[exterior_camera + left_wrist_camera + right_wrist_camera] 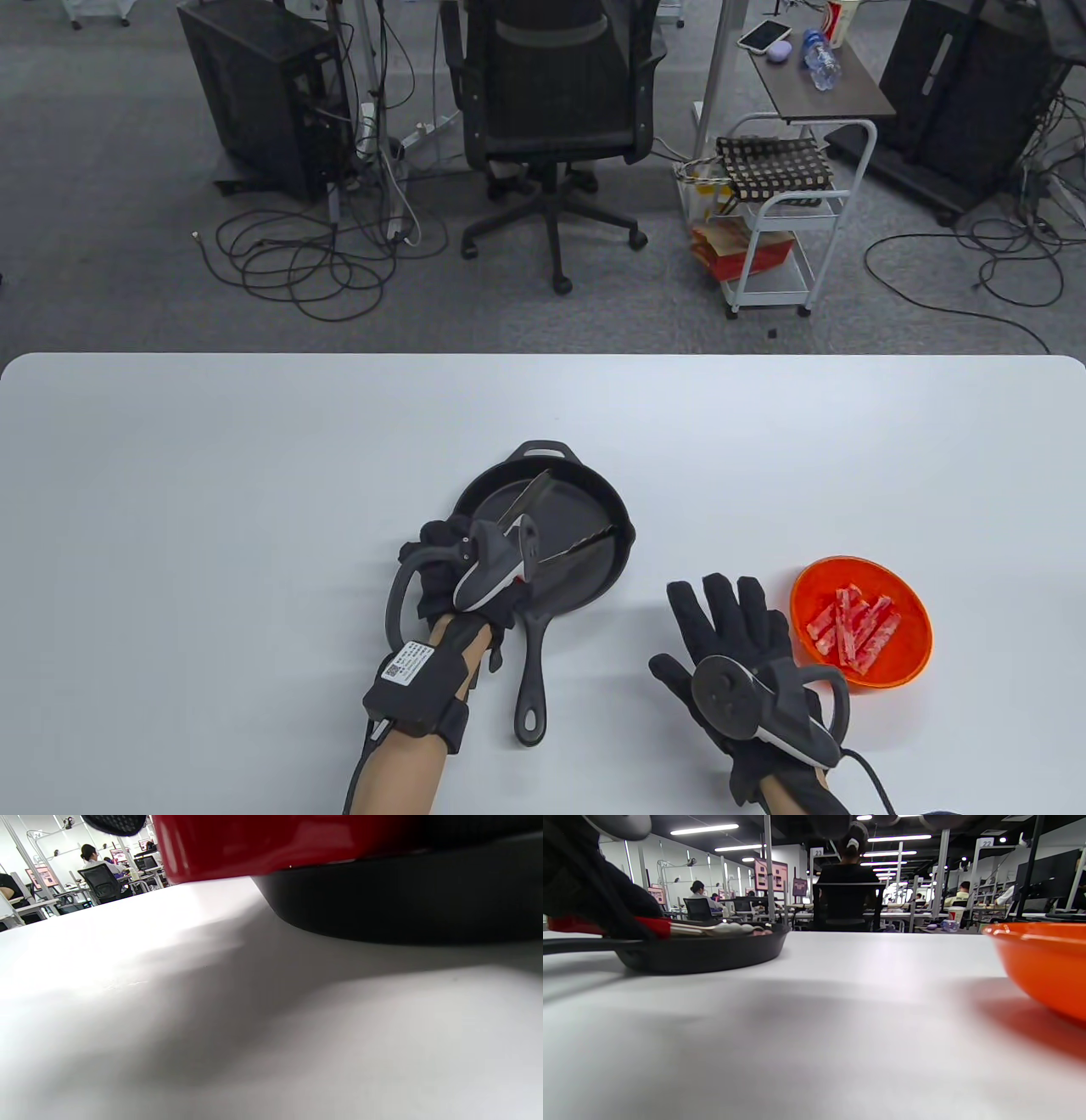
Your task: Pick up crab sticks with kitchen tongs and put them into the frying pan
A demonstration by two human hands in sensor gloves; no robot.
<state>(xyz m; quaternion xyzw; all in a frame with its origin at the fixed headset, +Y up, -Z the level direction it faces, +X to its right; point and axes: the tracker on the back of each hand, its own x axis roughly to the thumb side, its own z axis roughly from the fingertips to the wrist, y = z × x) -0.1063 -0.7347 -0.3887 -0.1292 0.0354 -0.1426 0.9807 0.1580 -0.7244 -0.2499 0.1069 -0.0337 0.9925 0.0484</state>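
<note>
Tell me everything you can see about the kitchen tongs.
The kitchen tongs have two metal arms and a red handle end, seen red in the wrist views. The left hand grips that end. The arms are spread apart and lie low over the black frying pan, pointing away from the person. Nothing is between the tips. Contact with the pan cannot be told.

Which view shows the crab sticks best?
Table view: the crab sticks lie plainly visible in the orange bowl. Right wrist view shows only the bowl's outer wall; left wrist view shows neither.
</note>
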